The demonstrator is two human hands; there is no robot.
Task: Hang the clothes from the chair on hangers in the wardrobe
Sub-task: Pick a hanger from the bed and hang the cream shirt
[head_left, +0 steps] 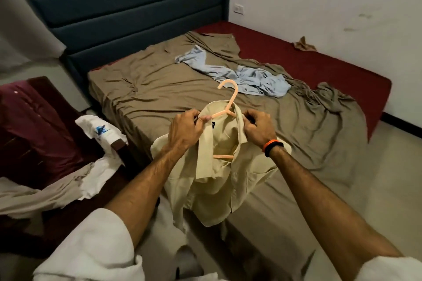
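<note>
I hold a pale yellow shirt (219,180) up in front of me over the near edge of the bed. An orange plastic hanger (229,98) sits inside it, its hook sticking up above the collar and its lower bar showing through the neck opening. My left hand (186,129) pinches the left side of the collar by the hanger's arm. My right hand (257,126) pinches the right side of the collar. The shirt hangs open and crumpled below my hands.
A light blue garment (249,75) lies on the bed's brown sheet (146,89). At the left, a dark red chair (34,125) carries a white garment with a blue print (100,131) and a beige one (41,196). The blue headboard (127,11) stands behind.
</note>
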